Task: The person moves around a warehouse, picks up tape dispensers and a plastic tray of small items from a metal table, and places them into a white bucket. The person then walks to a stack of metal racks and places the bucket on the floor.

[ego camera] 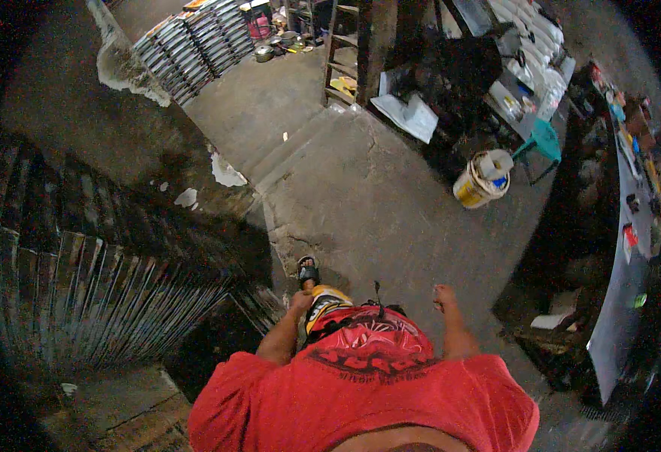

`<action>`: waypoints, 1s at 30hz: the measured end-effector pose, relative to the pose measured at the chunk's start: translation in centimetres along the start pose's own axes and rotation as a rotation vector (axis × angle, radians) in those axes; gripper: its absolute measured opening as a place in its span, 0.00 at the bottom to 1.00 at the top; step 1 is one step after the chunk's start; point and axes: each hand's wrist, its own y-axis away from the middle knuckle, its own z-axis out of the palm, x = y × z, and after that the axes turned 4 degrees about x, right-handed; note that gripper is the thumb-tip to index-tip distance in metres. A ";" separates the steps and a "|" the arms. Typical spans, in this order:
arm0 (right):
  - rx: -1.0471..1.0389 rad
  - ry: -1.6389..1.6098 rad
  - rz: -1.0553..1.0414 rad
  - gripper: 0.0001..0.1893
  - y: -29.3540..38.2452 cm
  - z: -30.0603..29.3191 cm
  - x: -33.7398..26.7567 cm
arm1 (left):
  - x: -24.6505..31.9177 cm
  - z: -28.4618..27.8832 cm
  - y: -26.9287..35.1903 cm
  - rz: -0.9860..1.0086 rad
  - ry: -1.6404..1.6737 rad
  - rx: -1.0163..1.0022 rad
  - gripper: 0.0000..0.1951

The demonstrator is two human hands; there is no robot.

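Note:
My left hand (pixel 302 300) hangs low beside my yellow, black and white shorts (pixel 328 299); its fingers are mostly hidden. Away from my body on the other side, my right hand (pixel 444 298) hangs over the concrete floor (pixel 387 214) with its fingers curled. Whether anything small is inside either hand cannot be made out. One foot in a dark sandal (pixel 308 272) is forward on the floor. A dark cord (pixel 377 291) shows at the front of my red shirt (pixel 364 390).
Ahead on the right stands a bucket (pixel 471 189) with things in it, near a green plastic stool (pixel 544 141). A cluttered long table (pixel 618 316) runs along the right. Corrugated sheets (pixel 116 299) stand left. Stacked slatted pieces (pixel 195 48) and a wooden ladder (pixel 342 68) are farther off.

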 end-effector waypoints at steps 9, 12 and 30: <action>-0.237 0.427 -0.113 0.22 1.8 9.2 -17.9 | -1.7 -5.2 -9.7 0.098 0.184 0.288 0.18; -0.380 0.638 -0.344 0.22 4.4 13.4 -23.7 | -2.4 -11.1 -12.4 0.073 0.425 0.069 0.13; -0.206 0.259 -0.133 0.17 4.2 20.5 -31.3 | 8.1 -24.5 -22.7 -0.131 0.088 0.015 0.15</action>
